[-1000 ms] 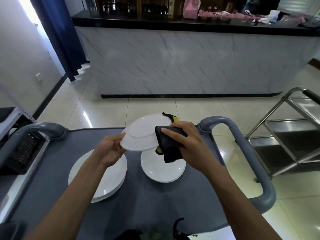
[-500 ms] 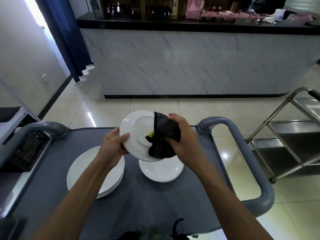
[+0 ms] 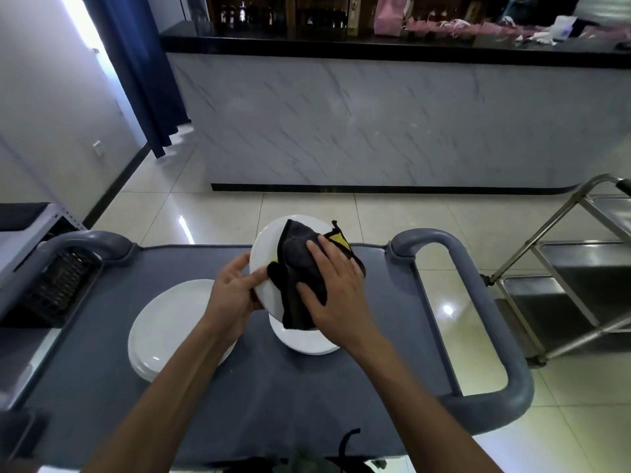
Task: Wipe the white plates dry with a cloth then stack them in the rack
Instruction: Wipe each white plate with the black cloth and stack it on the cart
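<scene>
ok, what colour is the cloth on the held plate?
Black cloth with a yellow patch at its corner; head view.

daylit from left, glossy floor (image 3: 218, 220) glare

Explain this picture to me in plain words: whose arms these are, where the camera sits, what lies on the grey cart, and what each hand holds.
The camera is worn on a person's head, looking down at their own arms. The left hand grips a tilted white plate by its rim. The right hand presses a dark cloth with a yellow patch flat against that plate, wiping it. On the grey cart lie a stack of white plates at left and another plate below the held one.
</scene>
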`<state>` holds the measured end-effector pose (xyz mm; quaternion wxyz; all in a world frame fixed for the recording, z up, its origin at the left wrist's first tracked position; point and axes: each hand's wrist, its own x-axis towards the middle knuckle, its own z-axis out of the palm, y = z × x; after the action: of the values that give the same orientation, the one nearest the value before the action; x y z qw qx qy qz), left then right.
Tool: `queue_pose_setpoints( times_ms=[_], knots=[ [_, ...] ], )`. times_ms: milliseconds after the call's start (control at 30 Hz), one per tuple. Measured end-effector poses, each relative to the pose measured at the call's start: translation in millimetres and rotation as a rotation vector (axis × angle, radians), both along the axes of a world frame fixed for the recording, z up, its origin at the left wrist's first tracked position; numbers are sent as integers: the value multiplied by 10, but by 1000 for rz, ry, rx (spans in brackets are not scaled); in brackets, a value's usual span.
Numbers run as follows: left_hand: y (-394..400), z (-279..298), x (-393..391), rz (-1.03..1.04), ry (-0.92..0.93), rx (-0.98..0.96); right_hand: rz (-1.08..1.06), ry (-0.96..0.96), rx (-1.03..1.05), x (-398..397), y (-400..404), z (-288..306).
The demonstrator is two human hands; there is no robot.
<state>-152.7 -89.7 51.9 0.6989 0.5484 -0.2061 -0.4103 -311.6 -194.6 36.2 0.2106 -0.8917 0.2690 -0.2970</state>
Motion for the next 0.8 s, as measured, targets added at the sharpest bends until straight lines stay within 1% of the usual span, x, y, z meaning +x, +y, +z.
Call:
queue_pose_setpoints(
  times_ms=[67,133,300,467,600,800],
  knots=[
    [-9,-25,-18,16,22,0,43,5,32,-101,55,-71],
    [-13,-57,-42,18,37,8,56,-14,17,-183,123,-135],
    [-63,-91,-190,-75,20,1,-13,-198,-110,-231,105,-163],
    [-124,-72,-248,-156,-20,0,-45,-209,-42,-130,-157,23],
    [-155,-23,-303,-158,-29,-7,-72,-219,-41,-41,-277,153],
    [-177,114,-270,-192,-164,2,-25,-243,-62,68,-310,258]
  ],
)
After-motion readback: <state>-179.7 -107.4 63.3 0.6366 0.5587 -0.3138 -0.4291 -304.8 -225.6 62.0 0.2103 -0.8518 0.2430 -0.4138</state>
